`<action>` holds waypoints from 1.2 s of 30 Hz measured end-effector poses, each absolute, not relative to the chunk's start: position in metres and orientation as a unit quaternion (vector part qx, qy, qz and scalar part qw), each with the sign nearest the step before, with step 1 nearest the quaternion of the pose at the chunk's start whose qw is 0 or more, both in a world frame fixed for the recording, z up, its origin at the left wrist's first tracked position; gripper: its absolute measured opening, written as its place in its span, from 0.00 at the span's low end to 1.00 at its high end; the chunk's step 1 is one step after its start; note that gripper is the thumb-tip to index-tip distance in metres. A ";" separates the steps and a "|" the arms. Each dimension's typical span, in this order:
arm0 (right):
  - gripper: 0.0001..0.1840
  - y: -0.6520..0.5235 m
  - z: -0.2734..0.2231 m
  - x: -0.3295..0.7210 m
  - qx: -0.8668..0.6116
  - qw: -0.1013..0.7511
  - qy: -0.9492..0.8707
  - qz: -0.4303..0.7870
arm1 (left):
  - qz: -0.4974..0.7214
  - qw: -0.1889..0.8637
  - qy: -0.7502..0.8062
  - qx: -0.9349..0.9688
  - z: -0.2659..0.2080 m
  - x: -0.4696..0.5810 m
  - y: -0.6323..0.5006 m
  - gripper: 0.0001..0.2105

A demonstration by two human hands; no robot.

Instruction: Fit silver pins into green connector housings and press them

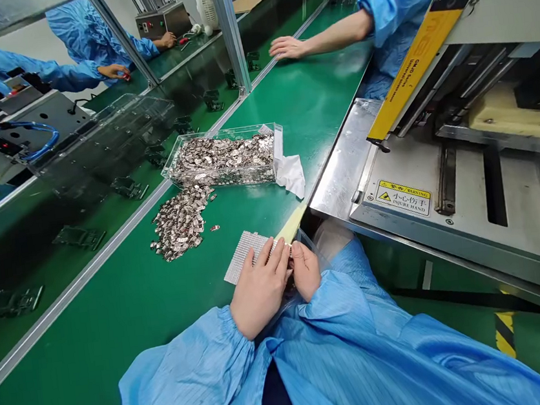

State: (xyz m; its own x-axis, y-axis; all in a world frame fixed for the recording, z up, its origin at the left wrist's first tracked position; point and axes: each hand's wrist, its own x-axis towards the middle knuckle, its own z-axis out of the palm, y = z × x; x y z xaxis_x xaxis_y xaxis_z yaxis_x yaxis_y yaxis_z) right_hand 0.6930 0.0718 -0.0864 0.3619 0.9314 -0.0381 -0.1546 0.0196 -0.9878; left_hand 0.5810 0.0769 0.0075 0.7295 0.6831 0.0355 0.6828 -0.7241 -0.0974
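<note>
My left hand (260, 287) rests over a silver sheet (240, 260) marked with a fine grid, its fingers drawn together and bent over the sheet's right side; the thumb is hidden. Close against those fingertips, my right hand (305, 270) is closed in a pinch, and what lies between its fingers is too small to make out. A pale yellow strip (292, 224) slants up from between both hands. Beyond them lie a loose heap of small metal pieces (179, 222) and a clear plastic box (228, 178) full of similar pieces.
White tissue (290, 175) hangs at the box's right end. A machine (443, 183) with a hand-injury warning label stands at the right. A co-worker's hand (287, 48) rests on the green bench farther up. Along the left runs a metal rail (88, 278), with dark parts beyond it.
</note>
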 end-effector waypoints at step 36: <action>0.30 0.038 -0.073 0.693 -0.532 0.545 -0.394 0.515 | -0.101 -0.038 -0.366 -0.924 -0.007 0.557 0.090 0.19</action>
State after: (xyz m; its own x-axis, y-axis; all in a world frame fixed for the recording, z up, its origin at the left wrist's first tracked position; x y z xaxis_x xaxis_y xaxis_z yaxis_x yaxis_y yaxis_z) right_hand 0.6932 0.0379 -0.0726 0.1588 0.9802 -0.1183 -0.1418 -0.0960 -0.9852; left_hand 0.5573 0.0904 -0.0069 0.7119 0.6842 0.1582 0.6687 -0.7293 0.1447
